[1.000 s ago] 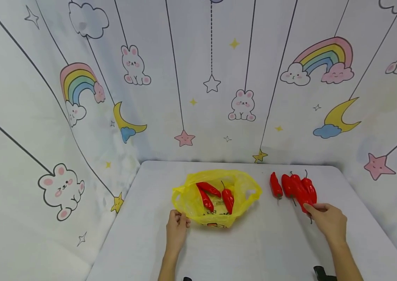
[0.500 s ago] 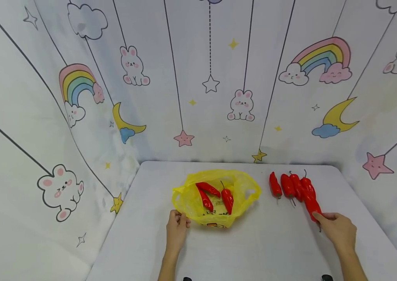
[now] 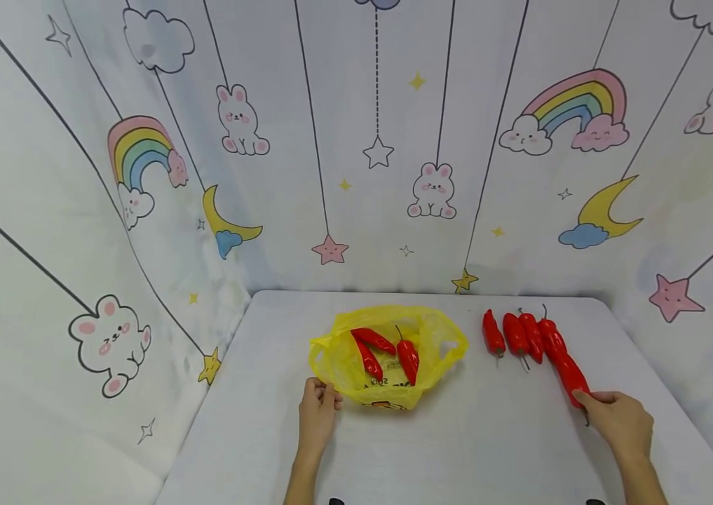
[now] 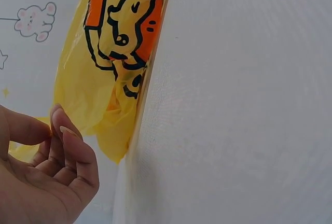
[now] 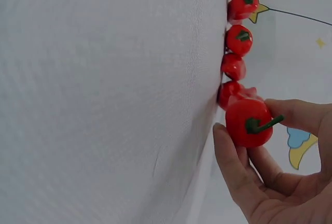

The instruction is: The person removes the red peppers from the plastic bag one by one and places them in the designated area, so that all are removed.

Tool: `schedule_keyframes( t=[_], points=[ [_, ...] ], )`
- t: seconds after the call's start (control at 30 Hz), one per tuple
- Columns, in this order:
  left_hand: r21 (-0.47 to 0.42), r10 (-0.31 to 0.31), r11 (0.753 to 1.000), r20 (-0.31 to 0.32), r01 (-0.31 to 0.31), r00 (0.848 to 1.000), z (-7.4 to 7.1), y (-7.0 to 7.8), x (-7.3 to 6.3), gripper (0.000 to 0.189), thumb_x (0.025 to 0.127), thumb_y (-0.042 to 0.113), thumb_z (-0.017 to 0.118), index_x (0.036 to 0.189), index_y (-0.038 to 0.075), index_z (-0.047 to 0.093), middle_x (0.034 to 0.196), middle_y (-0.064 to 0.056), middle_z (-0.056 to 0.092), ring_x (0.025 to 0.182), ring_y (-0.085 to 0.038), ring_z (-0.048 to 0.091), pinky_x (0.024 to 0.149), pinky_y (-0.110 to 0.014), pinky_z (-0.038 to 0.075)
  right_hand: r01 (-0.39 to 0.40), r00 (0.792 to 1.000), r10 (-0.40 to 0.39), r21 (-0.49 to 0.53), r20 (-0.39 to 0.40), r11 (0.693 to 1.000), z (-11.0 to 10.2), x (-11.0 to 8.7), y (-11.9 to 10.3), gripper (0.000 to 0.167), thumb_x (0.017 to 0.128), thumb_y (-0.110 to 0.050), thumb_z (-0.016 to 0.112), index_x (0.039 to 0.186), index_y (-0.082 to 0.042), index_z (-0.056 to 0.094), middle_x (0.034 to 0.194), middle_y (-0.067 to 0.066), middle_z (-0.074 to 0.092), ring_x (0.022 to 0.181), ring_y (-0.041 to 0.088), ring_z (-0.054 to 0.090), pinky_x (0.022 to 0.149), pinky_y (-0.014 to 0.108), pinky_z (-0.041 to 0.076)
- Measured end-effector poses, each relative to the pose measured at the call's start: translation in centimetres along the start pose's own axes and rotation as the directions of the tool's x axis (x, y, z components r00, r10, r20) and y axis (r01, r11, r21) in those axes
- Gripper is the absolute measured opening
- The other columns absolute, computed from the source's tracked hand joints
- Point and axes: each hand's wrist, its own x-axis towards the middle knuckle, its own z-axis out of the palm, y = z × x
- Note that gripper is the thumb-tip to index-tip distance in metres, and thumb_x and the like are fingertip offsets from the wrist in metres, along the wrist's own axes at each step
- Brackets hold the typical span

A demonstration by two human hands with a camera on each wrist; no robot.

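Pinching the front left edge of the yellow bag (image 3: 406, 397), my left grip (image 3: 320, 410) is pressing thumb and finger together on the thin plastic. My right grip (image 3: 621, 417) is reaching far to the right of the yellow bag, a bit closer to the front. It is holding a long pepper (image 3: 572, 379) near the green stem, thumb on one side and fingers on the other. The other end of the long pepper is pointing back at four red peppers (image 3: 516, 334), and I am not managing to tell if it is touching the closest one. Those four are lying side by side on the white bench (image 3: 457, 449), to the right of the yellow bag. Three more peppers (image 3: 408, 361) are lying inside the yellow bag, and its mouth is gaping wide. The yellow bag is showing an orange and black picture (image 4: 124, 37) on its front. Behind the yellow bag, a white backdrop (image 3: 268, 210) is standing, and bunnies, rainbows, moons and stars are filling it.
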Motion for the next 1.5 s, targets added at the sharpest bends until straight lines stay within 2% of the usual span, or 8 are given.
schedule_keyframes(
  t=[0.23, 0.47, 0.7, 0.87, 1.0, 1.23, 1.5],
  points=[
    [-0.003, 0.003, 1.000, 0.004, -0.003, 1.000, 0.0, 0.0, 0.0, 0.012, 0.110, 0.012, 0.054, 0.112, 0.001, 0.052, 0.084, -0.008, 0.067, 0.073, -0.016, 0.063, 0.066, -0.025, 0.053, -0.004, 1.000, 0.004, -0.001, 0.007, 1.000, -0.2, -0.1, 0.4, 0.063, 0.095, -0.044, 0.070, 0.113, 0.016, 0.067, 0.080, 0.018, 0.072, 0.073, 0.031, 0.062, 0.053, 0.036, 0.044],
    [0.015, 0.011, 1.000, -0.002, -0.011, 1.000, 0.0, 0.0, 0.0, 0.010, 0.110, 0.011, 0.053, 0.112, 0.001, 0.052, 0.083, -0.007, 0.067, 0.072, -0.016, 0.063, 0.066, -0.025, 0.053, -0.039, 0.998, 0.040, -0.033, 0.042, 0.999, -0.2, -0.3, 0.5, 0.062, 0.094, -0.044, 0.072, 0.111, 0.015, 0.067, 0.082, 0.020, 0.071, 0.073, 0.030, 0.061, 0.054, 0.036, 0.044],
    [0.004, 0.020, 1.000, 0.001, -0.020, 1.000, -0.1, 0.2, -0.1, 0.013, 0.110, 0.012, 0.053, 0.112, 0.000, 0.051, 0.084, -0.010, 0.068, 0.072, -0.017, 0.063, 0.065, -0.025, 0.053, -0.036, 0.996, 0.040, -0.049, 0.084, 0.998, -0.3, -0.2, 0.6, 0.066, 0.094, -0.047, 0.071, 0.113, 0.016, 0.065, 0.082, 0.018, 0.071, 0.074, 0.030, 0.060, 0.054, 0.035, 0.044],
    [0.002, 0.018, 1.000, 0.007, -0.018, 1.000, -0.2, 0.2, -0.1, 0.011, 0.110, 0.011, 0.053, 0.112, 0.000, 0.051, 0.086, -0.014, 0.069, 0.073, -0.018, 0.063, 0.066, -0.025, 0.054, -0.052, 0.993, 0.059, -0.065, 0.105, 0.997, -0.4, -0.1, 0.4, 0.070, 0.093, -0.049, 0.071, 0.119, 0.015, 0.062, 0.094, 0.028, 0.069, 0.079, 0.033, 0.061, 0.055, 0.035, 0.047],
    [0.004, 0.013, 1.000, 0.001, -0.013, 1.000, -0.2, 0.3, 0.0, 0.009, 0.109, 0.010, 0.053, 0.111, 0.001, 0.052, 0.085, -0.012, 0.068, 0.072, -0.018, 0.064, 0.066, -0.025, 0.054, -0.072, 0.990, 0.080, -0.073, 0.118, 0.995, -0.3, -0.1, 0.2, 0.074, 0.092, -0.050, 0.072, 0.124, 0.015, 0.057, 0.104, 0.035, 0.066, 0.081, 0.034, 0.061, 0.056, 0.036, 0.049],
    [0.010, 0.020, 1.000, -0.003, -0.020, 1.000, -0.2, 0.3, 0.0, 0.009, 0.109, 0.010, 0.053, 0.110, 0.002, 0.052, 0.084, -0.011, 0.069, 0.073, -0.022, 0.065, 0.066, -0.025, 0.054, -0.054, 0.987, 0.064, -0.076, 0.145, 0.996, -0.3, 0.0, 0.2, 0.080, 0.092, -0.052, 0.073, 0.127, 0.017, 0.053, 0.103, 0.035, 0.066, 0.077, 0.031, 0.063, 0.054, 0.035, 0.052],
    [-0.011, 0.026, 1.000, 0.010, -0.026, 1.000, -0.3, 0.2, 0.0, 0.012, 0.110, 0.013, 0.053, 0.110, 0.000, 0.052, 0.088, -0.020, 0.068, 0.075, -0.027, 0.065, 0.066, -0.027, 0.054, -0.050, 0.984, 0.066, -0.099, 0.163, 0.994, -1.1, 0.3, -0.4, 0.084, 0.090, -0.054, 0.075, 0.129, 0.016, 0.051, 0.112, 0.037, 0.062, 0.091, 0.041, 0.058, 0.062, 0.042, 0.054]
  ],
)
